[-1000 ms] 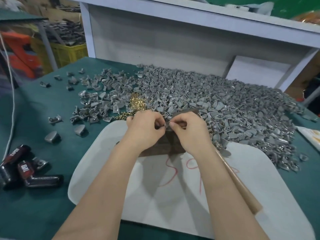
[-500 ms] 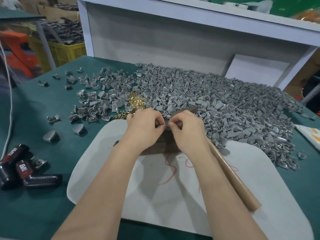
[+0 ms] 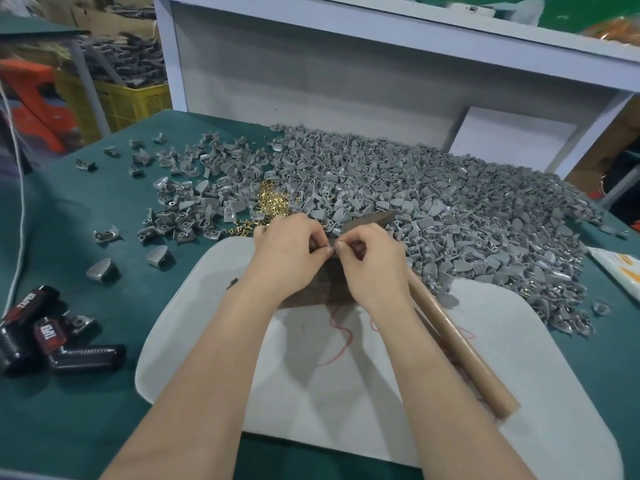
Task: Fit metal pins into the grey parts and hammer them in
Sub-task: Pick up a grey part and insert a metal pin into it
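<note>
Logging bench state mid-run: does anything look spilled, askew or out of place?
Nothing looks damaged. The grey parts sprawl loose over the green table, some strays far left, and the brass pins lie mixed into the heap. The hammer lies slanted, head on the heap, handle across the white board beside the right forearm.

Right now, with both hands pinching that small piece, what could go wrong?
The small piece pinched between left hand and right hand could slip into the grey parts pile alongside. The hammer lies beside the right forearm; a wrist shift might knock it across the white board.
</note>
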`<state>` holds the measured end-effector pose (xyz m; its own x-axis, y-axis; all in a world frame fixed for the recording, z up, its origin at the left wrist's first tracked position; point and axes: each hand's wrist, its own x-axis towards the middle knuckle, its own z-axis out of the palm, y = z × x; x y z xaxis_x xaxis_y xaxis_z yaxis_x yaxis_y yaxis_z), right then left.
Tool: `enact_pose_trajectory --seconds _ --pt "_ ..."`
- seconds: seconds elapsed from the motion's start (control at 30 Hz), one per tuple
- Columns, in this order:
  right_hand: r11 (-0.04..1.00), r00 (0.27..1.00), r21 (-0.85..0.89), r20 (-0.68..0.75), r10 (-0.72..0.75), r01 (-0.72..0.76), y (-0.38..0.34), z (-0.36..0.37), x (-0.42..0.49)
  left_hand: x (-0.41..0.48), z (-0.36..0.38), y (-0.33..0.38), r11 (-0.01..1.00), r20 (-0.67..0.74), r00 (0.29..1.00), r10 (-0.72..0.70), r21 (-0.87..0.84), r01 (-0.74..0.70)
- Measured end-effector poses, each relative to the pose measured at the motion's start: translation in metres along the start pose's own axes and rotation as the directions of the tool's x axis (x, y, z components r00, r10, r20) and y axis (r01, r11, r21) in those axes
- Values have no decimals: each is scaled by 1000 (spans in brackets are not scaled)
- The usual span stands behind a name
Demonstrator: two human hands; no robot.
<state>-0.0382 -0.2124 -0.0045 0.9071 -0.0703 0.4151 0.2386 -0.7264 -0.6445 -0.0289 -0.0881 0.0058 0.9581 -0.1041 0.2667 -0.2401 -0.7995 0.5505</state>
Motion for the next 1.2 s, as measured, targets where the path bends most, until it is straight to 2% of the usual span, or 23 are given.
enact_pose_trajectory --seconds 0.23,0.53,0.73,1.2 --pt "998 999 -65 -18 -27 26 -4 1 -2 0 1 1 1000 -18 1000 -2 19 3" --pt "960 990 -273 139 -16 54 -13 -7 6 0 1 3 999 -20 1000 18 46 -17" --pt "933 987 -350 160 -23 78 -17 -7 9 1 2 2 997 -11 999 33 66 -32" --pt "986 993 -159 98 67 -51 -10 -5 4 0 2 2 998 -25 999 19 61 -18"
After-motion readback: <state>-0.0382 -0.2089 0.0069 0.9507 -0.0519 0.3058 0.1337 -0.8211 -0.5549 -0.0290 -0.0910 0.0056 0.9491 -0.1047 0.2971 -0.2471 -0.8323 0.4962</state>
